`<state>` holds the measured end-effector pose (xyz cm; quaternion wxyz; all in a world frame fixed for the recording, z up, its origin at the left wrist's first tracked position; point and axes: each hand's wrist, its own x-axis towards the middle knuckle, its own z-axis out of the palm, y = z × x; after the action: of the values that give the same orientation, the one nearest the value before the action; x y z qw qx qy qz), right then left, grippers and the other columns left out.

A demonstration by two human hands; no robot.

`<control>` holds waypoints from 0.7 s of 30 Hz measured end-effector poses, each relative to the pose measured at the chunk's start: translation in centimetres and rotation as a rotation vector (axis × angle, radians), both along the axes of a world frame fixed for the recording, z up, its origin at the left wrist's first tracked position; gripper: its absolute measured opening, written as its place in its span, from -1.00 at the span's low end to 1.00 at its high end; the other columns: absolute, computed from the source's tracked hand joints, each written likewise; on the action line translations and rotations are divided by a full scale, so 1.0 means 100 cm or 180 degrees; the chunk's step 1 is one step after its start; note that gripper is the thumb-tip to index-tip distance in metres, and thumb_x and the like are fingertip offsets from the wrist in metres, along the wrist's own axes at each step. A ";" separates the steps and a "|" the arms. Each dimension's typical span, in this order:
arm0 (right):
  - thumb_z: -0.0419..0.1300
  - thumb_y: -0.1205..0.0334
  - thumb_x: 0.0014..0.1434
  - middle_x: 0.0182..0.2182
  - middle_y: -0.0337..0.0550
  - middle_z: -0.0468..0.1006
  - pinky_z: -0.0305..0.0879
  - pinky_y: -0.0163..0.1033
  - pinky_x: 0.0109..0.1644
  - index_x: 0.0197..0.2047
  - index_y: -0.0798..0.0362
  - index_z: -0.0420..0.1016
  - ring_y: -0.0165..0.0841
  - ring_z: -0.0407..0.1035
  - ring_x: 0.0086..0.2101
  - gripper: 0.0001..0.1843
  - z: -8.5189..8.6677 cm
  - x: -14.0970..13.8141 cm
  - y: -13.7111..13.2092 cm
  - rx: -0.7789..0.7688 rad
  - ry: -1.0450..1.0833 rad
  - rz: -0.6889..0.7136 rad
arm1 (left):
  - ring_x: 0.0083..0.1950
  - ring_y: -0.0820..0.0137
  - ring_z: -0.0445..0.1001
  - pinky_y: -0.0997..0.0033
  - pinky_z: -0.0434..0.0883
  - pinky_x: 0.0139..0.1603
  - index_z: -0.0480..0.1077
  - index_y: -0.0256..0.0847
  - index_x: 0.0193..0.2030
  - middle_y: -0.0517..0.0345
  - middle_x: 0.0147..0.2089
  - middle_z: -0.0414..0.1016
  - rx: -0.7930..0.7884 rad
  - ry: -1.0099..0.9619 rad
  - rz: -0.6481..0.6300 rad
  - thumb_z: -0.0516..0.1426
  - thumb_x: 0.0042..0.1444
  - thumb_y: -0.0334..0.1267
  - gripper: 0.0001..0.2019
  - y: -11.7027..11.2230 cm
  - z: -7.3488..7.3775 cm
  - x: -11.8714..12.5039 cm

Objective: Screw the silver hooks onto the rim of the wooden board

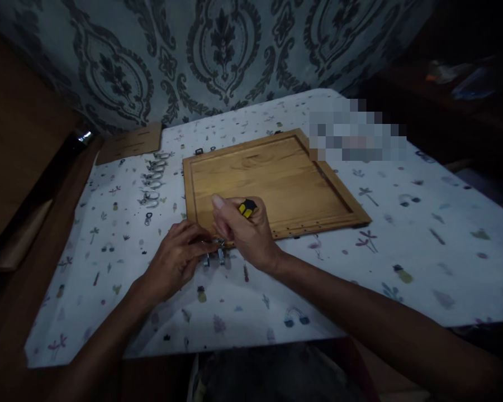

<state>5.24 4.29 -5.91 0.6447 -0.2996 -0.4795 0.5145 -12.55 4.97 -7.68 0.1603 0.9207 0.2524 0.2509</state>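
Note:
A framed wooden panel (255,184) lies flat on the table, with several small dark holes along its near edge. At its near left corner, a silver metal hook piece (221,257) sits against the edge, its curved prongs pointing toward me. My left hand (182,254) pinches this hook with thumb and fingers. My right hand (245,229) is wrapped around a screwdriver with a black and yellow handle (248,209), held over the same corner. The screwdriver's tip is hidden behind my fingers.
Several metal hooks (153,180) lie in a row left of the panel. Behind them is a brown cardboard piece (129,144). A patterned white cloth (318,290) covers the table. A blurred-out item (356,134) lies at the back right. Patterned fabric (222,56) rises behind.

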 end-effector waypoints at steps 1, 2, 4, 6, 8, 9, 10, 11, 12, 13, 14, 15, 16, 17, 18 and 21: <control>0.22 -0.14 0.27 -0.73 -0.38 0.10 -0.02 -0.31 -0.54 -0.72 0.05 0.18 -0.55 0.04 -0.66 -0.33 0.000 0.000 0.000 0.0002 -0.0006 -0.0007 | -0.02 0.23 0.45 0.14 0.39 0.00 0.58 -0.09 0.00 0.00 -0.06 0.57 0.0001 -0.0021 -0.0003 0.03 0.26 -0.54 -0.62 0.000 0.000 0.000; 0.22 -0.14 0.27 -0.73 -0.38 0.10 -0.02 -0.31 -0.54 -0.72 0.05 0.18 -0.55 0.05 -0.66 -0.33 0.000 0.000 0.000 0.0011 -0.0005 -0.0006 | -0.03 0.23 0.45 0.14 0.39 0.00 0.58 -0.09 0.00 0.00 -0.07 0.57 -0.0005 -0.0044 0.0000 0.02 0.25 -0.54 -0.61 0.000 0.000 0.000; 0.22 -0.14 0.27 -0.73 -0.38 0.09 -0.03 -0.31 -0.55 -0.72 0.06 0.18 -0.55 0.05 -0.65 -0.33 -0.001 0.000 0.000 0.0026 -0.0005 0.0006 | -0.04 0.24 0.46 0.15 0.40 -0.01 0.57 -0.10 0.00 0.01 -0.07 0.58 -0.0051 -0.0121 0.0020 0.02 0.26 -0.53 -0.62 0.000 0.000 0.001; 0.24 -0.11 0.26 -0.73 -0.39 0.08 -0.06 -0.32 -0.56 -0.73 0.06 0.17 -0.55 0.04 -0.66 -0.34 -0.001 0.000 0.000 0.0002 -0.0006 0.0016 | -0.06 0.25 0.46 0.16 0.40 -0.02 0.55 -0.12 0.01 0.01 -0.09 0.57 -0.0148 -0.0207 0.0076 0.00 0.28 -0.50 -0.64 -0.001 0.001 0.001; 0.26 -0.09 0.25 -0.74 -0.39 0.08 -0.07 -0.32 -0.56 -0.73 0.06 0.16 -0.56 0.03 -0.66 -0.34 0.000 0.000 0.000 -0.0027 0.0016 0.0012 | -0.07 0.26 0.47 0.17 0.41 -0.02 0.53 -0.16 -0.01 0.02 -0.11 0.57 -0.0261 -0.0260 0.0184 0.00 0.31 -0.46 -0.69 -0.002 0.004 0.001; 0.26 -0.08 0.24 -0.74 -0.39 0.08 -0.07 -0.32 -0.56 -0.74 0.06 0.16 -0.56 0.03 -0.66 -0.34 0.000 0.000 0.000 -0.0037 0.0020 0.0010 | -0.07 0.26 0.47 0.18 0.41 -0.01 0.52 -0.17 -0.02 0.02 -0.11 0.57 -0.0309 -0.0245 0.0246 0.01 0.32 -0.44 -0.72 -0.003 0.005 0.001; 0.27 -0.07 0.24 -0.74 -0.39 0.09 -0.06 -0.32 -0.56 -0.74 0.06 0.16 -0.56 0.02 -0.67 -0.34 0.000 0.000 0.000 -0.0033 0.0023 0.0010 | -0.06 0.26 0.47 0.18 0.40 0.01 0.51 -0.18 -0.02 0.02 -0.11 0.57 -0.0343 -0.0197 0.0309 0.03 0.33 -0.41 -0.76 -0.004 0.007 0.000; 0.27 -0.07 0.24 -0.74 -0.39 0.09 -0.05 -0.32 -0.56 -0.74 0.06 0.16 -0.57 0.02 -0.67 -0.34 0.001 0.001 0.000 -0.0019 0.0025 0.0005 | -0.05 0.25 0.46 0.17 0.39 0.03 0.50 -0.19 -0.02 0.02 -0.10 0.57 -0.0355 -0.0126 0.0367 0.06 0.33 -0.36 -0.80 -0.006 0.007 0.000; 0.26 -0.06 0.25 -0.74 -0.39 0.10 -0.04 -0.32 -0.55 -0.73 0.06 0.16 -0.57 0.02 -0.67 -0.35 0.001 0.001 0.000 -0.0004 0.0028 -0.0004 | -0.02 0.23 0.45 0.15 0.39 0.04 0.49 -0.19 -0.01 0.01 -0.07 0.56 -0.0350 -0.0036 0.0418 0.10 0.33 -0.29 -0.82 -0.007 0.008 -0.001; 0.24 -0.06 0.27 -0.74 -0.39 0.10 -0.04 -0.32 -0.55 -0.73 0.06 0.16 -0.56 0.03 -0.66 -0.35 0.001 0.001 0.000 0.0010 0.0025 -0.0006 | 0.01 0.20 0.43 0.14 0.38 0.05 0.48 -0.19 0.02 0.00 -0.03 0.54 -0.0323 0.0064 0.0464 0.14 0.32 -0.20 -0.79 -0.009 0.007 -0.001; 0.23 -0.05 0.28 -0.74 -0.39 0.10 -0.03 -0.32 -0.55 -0.73 0.06 0.16 -0.56 0.03 -0.66 -0.35 0.001 0.001 0.000 0.0021 0.0027 0.0000 | 0.03 0.17 0.42 0.12 0.38 0.05 0.47 -0.18 0.05 -0.02 0.00 0.52 -0.0264 0.0159 0.0503 0.18 0.30 -0.12 -0.73 -0.011 0.006 -0.002; 0.21 -0.05 0.29 -0.73 -0.39 0.10 -0.02 -0.32 -0.54 -0.72 0.06 0.16 -0.56 0.03 -0.66 -0.35 0.001 0.001 0.000 0.0035 0.0037 0.0005 | 0.03 0.15 0.40 0.11 0.37 0.04 0.46 -0.18 0.07 -0.03 0.02 0.50 -0.0180 0.0234 0.0533 0.20 0.27 -0.04 -0.66 -0.012 0.005 -0.002; 0.21 -0.05 0.30 -0.73 -0.39 0.10 -0.01 -0.32 -0.54 -0.72 0.06 0.16 -0.56 0.04 -0.66 -0.35 0.001 0.000 0.000 0.0043 0.0039 0.0011 | 0.03 0.13 0.39 0.10 0.37 0.03 0.45 -0.18 0.08 -0.04 0.03 0.48 -0.0081 0.0293 0.0554 0.21 0.25 0.03 -0.61 -0.014 0.004 -0.002; 0.21 -0.05 0.30 -0.73 -0.39 0.10 0.00 -0.32 -0.53 -0.72 0.06 0.15 -0.56 0.04 -0.66 -0.35 0.001 0.000 0.000 0.0038 0.0033 0.0017 | 0.02 0.12 0.39 0.10 0.36 0.02 0.45 -0.19 0.09 -0.05 0.03 0.48 0.0025 0.0330 0.0565 0.20 0.23 0.07 -0.57 -0.015 0.002 -0.001; 0.21 -0.04 0.30 -0.73 -0.39 0.09 0.00 -0.32 -0.53 -0.73 0.06 0.15 -0.56 0.04 -0.66 -0.35 0.000 0.000 0.000 0.0026 0.0026 0.0021 | 0.01 0.12 0.38 0.10 0.35 0.01 0.44 -0.20 0.09 -0.06 0.02 0.47 0.0124 0.0341 0.0564 0.19 0.23 0.10 -0.55 -0.016 0.001 0.000; 0.19 -0.02 0.32 -0.73 -0.39 0.08 0.01 -0.32 -0.52 -0.72 0.06 0.15 -0.56 0.04 -0.66 -0.35 -0.001 0.000 0.000 0.0001 0.0029 0.0031 | 0.01 0.13 0.35 0.09 0.33 0.00 0.43 -0.24 0.06 -0.06 -0.01 0.47 0.0258 0.0346 0.0572 0.16 0.26 0.10 -0.55 -0.019 -0.003 0.003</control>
<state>5.25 4.33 -5.98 0.6444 -0.2949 -0.4781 0.5189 -12.22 3.10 -7.97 0.0858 0.9123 0.3320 0.2239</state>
